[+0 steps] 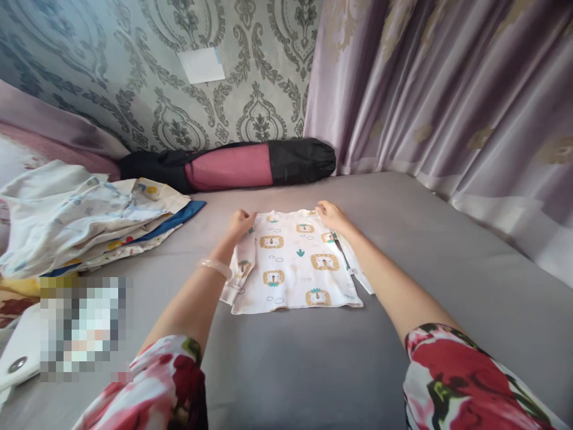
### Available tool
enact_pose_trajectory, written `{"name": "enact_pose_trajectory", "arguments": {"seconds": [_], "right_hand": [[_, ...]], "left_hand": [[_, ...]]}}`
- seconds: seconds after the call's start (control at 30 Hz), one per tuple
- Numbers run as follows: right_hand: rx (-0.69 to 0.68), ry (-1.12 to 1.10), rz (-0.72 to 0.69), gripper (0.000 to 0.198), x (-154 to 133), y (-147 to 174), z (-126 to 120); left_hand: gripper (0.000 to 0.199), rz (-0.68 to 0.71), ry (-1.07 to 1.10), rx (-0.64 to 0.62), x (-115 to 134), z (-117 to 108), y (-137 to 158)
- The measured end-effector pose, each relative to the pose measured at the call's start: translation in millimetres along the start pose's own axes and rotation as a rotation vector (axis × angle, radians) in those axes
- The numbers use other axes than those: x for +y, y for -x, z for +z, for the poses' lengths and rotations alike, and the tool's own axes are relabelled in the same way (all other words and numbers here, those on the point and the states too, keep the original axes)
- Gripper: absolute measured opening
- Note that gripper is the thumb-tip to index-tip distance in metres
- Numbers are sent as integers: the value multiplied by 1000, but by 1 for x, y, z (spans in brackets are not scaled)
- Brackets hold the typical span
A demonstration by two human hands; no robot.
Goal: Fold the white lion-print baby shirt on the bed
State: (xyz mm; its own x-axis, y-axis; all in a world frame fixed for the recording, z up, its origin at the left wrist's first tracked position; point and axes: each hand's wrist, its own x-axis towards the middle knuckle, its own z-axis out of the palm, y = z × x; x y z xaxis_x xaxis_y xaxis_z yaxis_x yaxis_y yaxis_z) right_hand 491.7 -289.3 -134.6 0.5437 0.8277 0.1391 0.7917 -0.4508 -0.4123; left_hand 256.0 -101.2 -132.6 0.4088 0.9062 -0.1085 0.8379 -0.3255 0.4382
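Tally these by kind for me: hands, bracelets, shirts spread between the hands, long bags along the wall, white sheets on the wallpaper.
Hands: 2 (left hand, right hand)
Bracelets: 1 (pale bracelet)
Shirts: 1 (lion-print shirt)
Long bags: 1 (pink-and-black bag)
White sheets: 1 (white sheet)
Total: 6

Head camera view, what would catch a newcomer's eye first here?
Most likely the white shirt with animal faces, flat on the grey sheet, the left hand and right hand at its shoulders. Behind it, a pink-and-black bag lies along the patterned wall.
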Motion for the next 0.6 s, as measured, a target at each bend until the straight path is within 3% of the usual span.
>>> {"name": "enact_pose_trajectory", "arguments": {"seconds": [0.13,0.3,0.6], "right_hand": [[33,-40,45,27,33,30,-36],[0,-60,50,20,55,86,-64],[-86,-38,2,21,57,163,-60]], "left_hand": [[43,11,101,26,-39,-18,20],[41,15,237,-33,-80,-27,55],[29,84,77,-45,-88,-40,119]]}}
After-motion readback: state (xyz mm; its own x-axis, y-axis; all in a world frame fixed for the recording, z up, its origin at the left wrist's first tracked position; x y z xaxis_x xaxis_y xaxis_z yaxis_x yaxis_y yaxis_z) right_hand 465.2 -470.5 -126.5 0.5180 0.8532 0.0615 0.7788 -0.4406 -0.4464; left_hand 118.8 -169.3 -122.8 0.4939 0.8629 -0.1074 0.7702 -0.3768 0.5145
